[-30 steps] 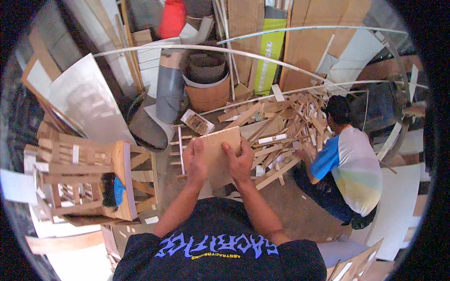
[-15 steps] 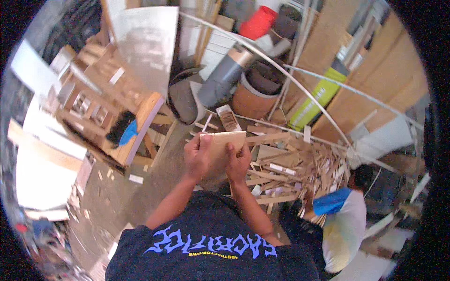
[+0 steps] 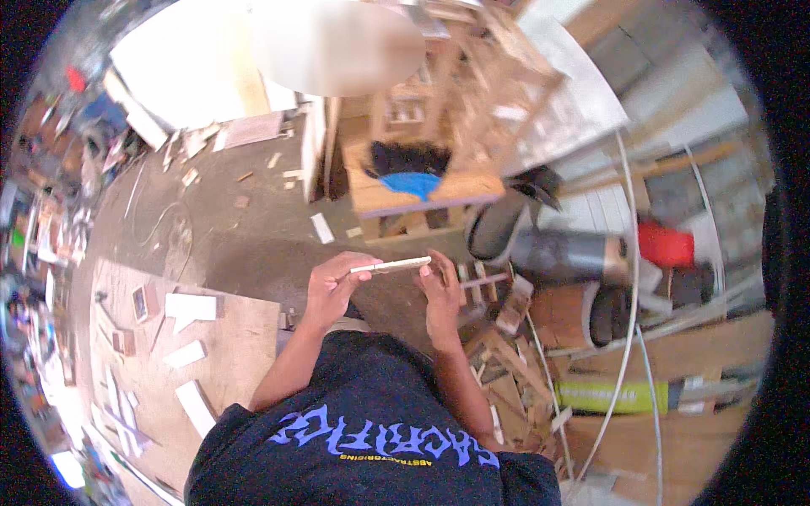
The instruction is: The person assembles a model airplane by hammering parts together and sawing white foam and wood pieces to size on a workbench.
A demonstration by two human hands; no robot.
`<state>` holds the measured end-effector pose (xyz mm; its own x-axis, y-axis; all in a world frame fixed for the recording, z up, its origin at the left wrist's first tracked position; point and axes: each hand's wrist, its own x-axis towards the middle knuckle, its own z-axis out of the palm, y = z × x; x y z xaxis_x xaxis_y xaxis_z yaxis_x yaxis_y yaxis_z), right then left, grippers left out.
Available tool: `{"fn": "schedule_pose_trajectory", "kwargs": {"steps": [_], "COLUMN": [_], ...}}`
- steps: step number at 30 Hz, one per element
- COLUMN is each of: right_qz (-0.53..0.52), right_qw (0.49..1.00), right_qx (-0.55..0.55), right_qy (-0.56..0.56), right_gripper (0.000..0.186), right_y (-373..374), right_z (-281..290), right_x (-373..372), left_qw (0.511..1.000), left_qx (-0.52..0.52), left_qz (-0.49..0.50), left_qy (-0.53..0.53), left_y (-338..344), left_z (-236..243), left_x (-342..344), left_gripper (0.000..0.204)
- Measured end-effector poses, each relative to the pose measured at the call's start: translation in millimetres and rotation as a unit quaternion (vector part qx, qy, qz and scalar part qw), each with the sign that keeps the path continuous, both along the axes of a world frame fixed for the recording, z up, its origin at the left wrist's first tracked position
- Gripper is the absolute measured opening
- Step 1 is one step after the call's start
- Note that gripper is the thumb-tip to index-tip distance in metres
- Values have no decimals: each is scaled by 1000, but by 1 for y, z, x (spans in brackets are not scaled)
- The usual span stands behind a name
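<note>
Pinching a thin board (image 3: 392, 265) by opposite ends, the left hand (image 3: 333, 287) and right hand (image 3: 440, 295) hold it edge-on above the floor (image 3: 270, 215), which stretches ahead to the bench (image 3: 468, 187) — scraps (image 3: 519, 361) crowd the right. The board's broad faces barely show, the shirt (image 3: 371, 409) hides part of the sheet (image 3: 249, 341) — and the far left rim is blurred.

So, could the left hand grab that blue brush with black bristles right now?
Probably not from here: the left hand is holding a thin board, and the brush lies on a wooden stand that looks farther out. Nothing seems to block the way between, though.
</note>
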<state>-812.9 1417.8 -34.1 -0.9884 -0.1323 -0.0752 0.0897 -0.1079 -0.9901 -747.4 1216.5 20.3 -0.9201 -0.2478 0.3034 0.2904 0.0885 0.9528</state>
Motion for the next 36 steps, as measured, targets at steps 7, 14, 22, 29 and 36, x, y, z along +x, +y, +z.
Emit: {"fn": "schedule_pose_trajectory", "kwargs": {"steps": [7, 14, 22, 29, 36], "right_qz": [214, 384, 566, 722, 839], "right_qw": [883, 845, 764, 616, 517], "right_qx": [-175, -39, 29, 68, 111], "right_qy": [-379, -370, -309, -307, -126], "right_gripper": [53, 78, 87, 69, 54], "right_y": [-176, -313, -488, -616, -729], "right_z": [6, -24, -40, -49, -47], "right_x": [-46, -69, -47, -43, -39], "left_qw": [996, 956, 799, 583, 478], "left_qx": [-9, 34, 345, 425, 381], "left_qz": [76, 292, 485, 686, 788], "left_qy": [38, -5, -79, -100, -79], "left_y": [-136, -193, -256, -338, -397], "left_z": [-51, -59, -106, -81, -75], "left_x": [38, 70, 106, 81, 37], "left_gripper": [18, 38, 73, 54, 37]}}
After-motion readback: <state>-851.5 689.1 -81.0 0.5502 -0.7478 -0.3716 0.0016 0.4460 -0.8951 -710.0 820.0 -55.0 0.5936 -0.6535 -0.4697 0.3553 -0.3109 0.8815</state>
